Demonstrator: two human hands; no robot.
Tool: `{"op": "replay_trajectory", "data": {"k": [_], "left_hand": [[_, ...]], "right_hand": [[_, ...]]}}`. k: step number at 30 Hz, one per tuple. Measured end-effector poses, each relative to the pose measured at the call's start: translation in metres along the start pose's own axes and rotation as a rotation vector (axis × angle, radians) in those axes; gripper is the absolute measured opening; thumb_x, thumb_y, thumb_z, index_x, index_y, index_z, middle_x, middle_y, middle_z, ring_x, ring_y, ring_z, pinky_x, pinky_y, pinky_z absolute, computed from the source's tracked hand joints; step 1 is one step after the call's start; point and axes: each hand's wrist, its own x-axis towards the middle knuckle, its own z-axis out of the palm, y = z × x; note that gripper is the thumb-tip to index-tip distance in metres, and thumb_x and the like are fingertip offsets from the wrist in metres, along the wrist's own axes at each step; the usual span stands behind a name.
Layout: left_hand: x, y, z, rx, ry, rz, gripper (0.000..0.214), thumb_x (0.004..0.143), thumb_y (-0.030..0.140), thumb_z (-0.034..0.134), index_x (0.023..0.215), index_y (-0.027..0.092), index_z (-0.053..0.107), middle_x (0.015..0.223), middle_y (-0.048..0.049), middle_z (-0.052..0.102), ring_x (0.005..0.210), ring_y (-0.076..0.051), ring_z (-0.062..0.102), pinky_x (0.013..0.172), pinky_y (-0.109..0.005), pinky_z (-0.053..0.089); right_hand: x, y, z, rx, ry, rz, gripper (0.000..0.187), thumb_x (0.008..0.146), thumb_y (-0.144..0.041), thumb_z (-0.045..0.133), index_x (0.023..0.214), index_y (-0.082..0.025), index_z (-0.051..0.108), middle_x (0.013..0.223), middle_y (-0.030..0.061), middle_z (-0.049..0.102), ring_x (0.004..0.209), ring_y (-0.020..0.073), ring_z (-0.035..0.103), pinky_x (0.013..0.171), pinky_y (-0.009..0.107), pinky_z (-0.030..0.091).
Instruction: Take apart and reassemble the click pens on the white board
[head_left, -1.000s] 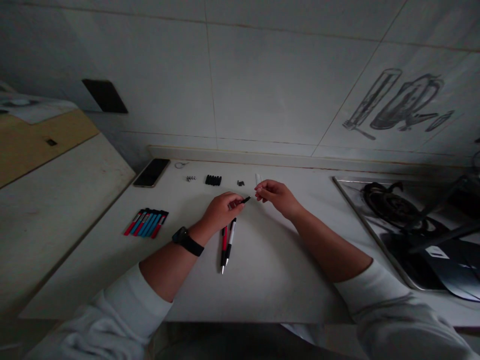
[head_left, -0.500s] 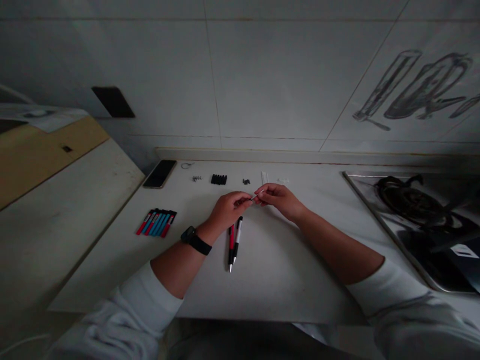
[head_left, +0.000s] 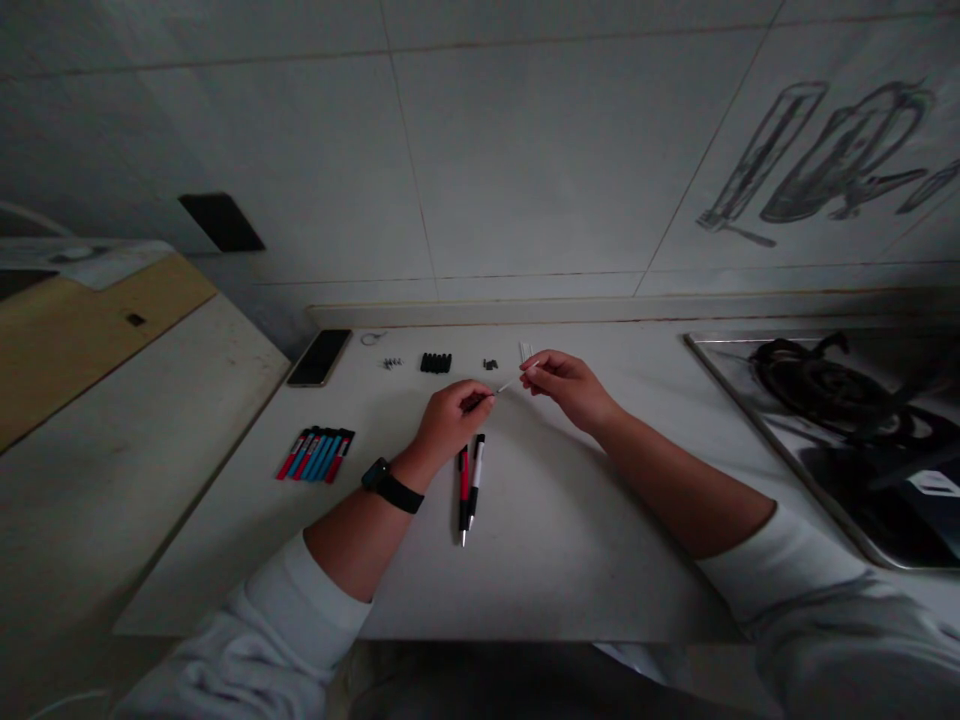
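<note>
**At centre frame, a thin white refill bridging two sets of fingers**

Just above the middle of the frame, left hand (head_left: 448, 425) curled, thumb and forefinger closed narrow on a small dark pen part (head_left: 475, 402), too small to make out further. Right of it, right hand (head_left: 571, 388), fingers pinched tight on the upper end of a thin white refill (head_left: 516, 380). Slanted, that refill: high end in the right fingertips, low end reaching down-left to the dark part at the left fingertips, touching or just short of it; cannot tell which. Held in the air, clear of the counter (head_left: 570, 520).

Directly below the left hand, two pens (head_left: 469, 485) side by side on the counter, one red, one white, tips toward the bottom of the frame. Black watch (head_left: 390, 485) on the left wrist, white sleeves pushed up on both arms.

Left of centre, well apart from both hands, a row of red and blue barrels (head_left: 316, 455). Along the back edge of the counter, from left to right: phone (head_left: 320, 357), springs (head_left: 391, 363), black grips (head_left: 436, 362), tiny dark bits (head_left: 491, 364), and spare white refills (head_left: 525, 350) just beside the right fingertips. At the right edge of the frame, gas hob (head_left: 817, 400).
</note>
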Motion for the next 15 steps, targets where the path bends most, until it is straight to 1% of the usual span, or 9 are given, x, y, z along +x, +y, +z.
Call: {"op": "replay_trajectory", "data": {"k": [3,5,7,9,10,12,15], "left_hand": [[0.0,-0.001,0.0,-0.023,0.003,-0.01,0.013,0.089,0.031,0.065,0.091,0.019,0.07,0.087,-0.003,0.073,0.079,-0.015,0.068,0.077,-0.028,0.054],[0.0,-0.002,0.001,-0.029,-0.003,-0.023,0.013,0.089,0.032,0.064,0.091,0.019,0.07,0.085,-0.0022,0.073,0.078,-0.015,0.067,0.075,-0.027,0.053],[0.0,-0.003,0.002,-0.027,-0.016,-0.038,0.014,0.089,0.033,0.064,0.091,0.02,0.07,0.084,-0.0018,0.072,0.077,-0.015,0.067,0.073,-0.027,0.053],[-0.001,-0.005,0.003,-0.024,-0.029,-0.046,0.015,0.089,0.034,0.064,0.091,0.02,0.07,0.085,-0.0019,0.073,0.077,-0.015,0.067,0.073,-0.027,0.053],[-0.001,-0.006,0.004,-0.022,-0.031,-0.048,0.015,0.089,0.034,0.064,0.091,0.02,0.07,0.085,-0.002,0.073,0.078,-0.015,0.068,0.074,-0.027,0.053],[-0.001,-0.006,0.004,-0.022,-0.033,-0.051,0.015,0.089,0.034,0.065,0.092,0.02,0.07,0.085,-0.0021,0.073,0.078,-0.015,0.068,0.075,-0.027,0.053],[-0.002,-0.005,0.003,-0.011,-0.036,-0.059,0.014,0.089,0.033,0.066,0.092,0.021,0.071,0.085,-0.0019,0.074,0.077,-0.015,0.068,0.075,-0.028,0.054]], "right_hand": [[0.005,-0.014,-0.006,0.016,0.101,-0.023,0.032,0.075,-0.048,0.08,0.087,-0.021,0.067,0.091,0.0021,0.07,0.083,0.0133,0.065,0.075,0.027,0.052],[0.014,-0.028,-0.017,0.036,0.201,-0.071,0.033,0.077,-0.05,0.078,0.086,-0.022,0.063,0.097,0.0025,0.07,0.086,0.0134,0.066,0.077,0.027,0.054],[0.026,-0.042,-0.032,0.02,0.273,-0.135,0.032,0.079,-0.05,0.076,0.087,-0.023,0.061,0.094,0.002,0.069,0.081,0.0127,0.066,0.075,0.028,0.055],[0.04,-0.051,-0.047,-0.061,0.304,-0.168,0.028,0.082,-0.047,0.074,0.09,-0.023,0.061,0.088,0.0018,0.068,0.073,0.0115,0.064,0.074,0.028,0.056],[0.047,-0.053,-0.053,-0.126,0.313,-0.161,0.026,0.084,-0.045,0.073,0.091,-0.022,0.062,0.085,0.0018,0.068,0.07,0.0114,0.063,0.073,0.028,0.056],[0.061,-0.048,-0.059,-0.316,0.313,-0.088,0.021,0.087,-0.041,0.069,0.09,-0.021,0.063,0.078,0.0021,0.067,0.064,0.0116,0.062,0.069,0.028,0.056],[0.079,-0.031,-0.057,-0.768,0.253,0.085,0.017,0.09,-0.033,0.064,0.085,-0.018,0.067,0.069,0.0032,0.068,0.062,0.013,0.063,0.069,0.026,0.053]]}}
